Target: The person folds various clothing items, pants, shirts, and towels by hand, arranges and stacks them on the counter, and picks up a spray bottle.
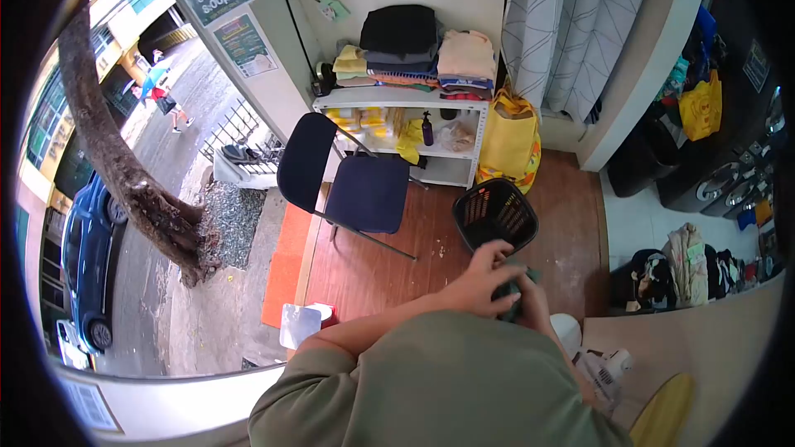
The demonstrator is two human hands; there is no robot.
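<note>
My left hand (489,281) and my right hand (534,302) are close together in front of my chest. Between them is a small dark green cloth (511,288), partly hidden by the fingers. The fingers of the hand on the left side are curled over the cloth, and the other hand is closed at its right edge. Just beyond the hands, a black plastic basket (497,213) stands on the wooden floor, its inside dark. A dark folding chair (367,192) stands to the left of the basket.
Folded clothes (400,41) lie on a white shelf (331,102). A yellow bag (508,142) stands beside it. Clothes piles (687,269) and washing machines (710,186) are at right. Outside are a tree (112,149), a blue car (87,257) and a walking person (164,95).
</note>
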